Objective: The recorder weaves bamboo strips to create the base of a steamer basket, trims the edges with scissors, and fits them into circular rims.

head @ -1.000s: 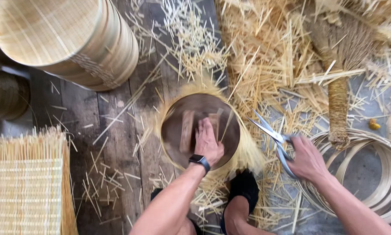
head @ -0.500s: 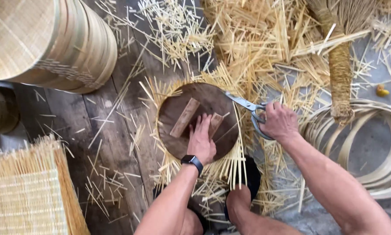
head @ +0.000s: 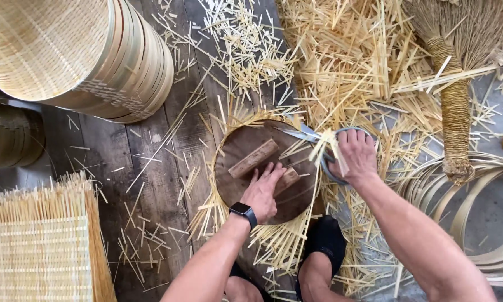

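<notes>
A round dark wooden disc (head: 246, 154) with a wooden block handle (head: 254, 158) lies on a woven bamboo mat whose strip ends (head: 274, 240) stick out all around it. My left hand (head: 264, 191), with a black watch on the wrist, presses flat on the disc. My right hand (head: 354, 155) grips large grey-handled scissors (head: 306, 136), whose blades sit at the disc's upper right rim among the protruding strips.
A stack of round bamboo steamer baskets (head: 89, 56) lies upper left. A woven bamboo mat (head: 36, 246) lies lower left. Cut bamboo strips (head: 346, 61) litter the floor. A straw broom (head: 456, 106) and bamboo hoops (head: 486, 223) lie right. My black-shod foot (head: 324, 237) rests below the disc.
My right hand carried the scissors from the right in to the disc's upper right rim, and cut strips now fly by the blades. My left hand stayed pressed on the disc.
</notes>
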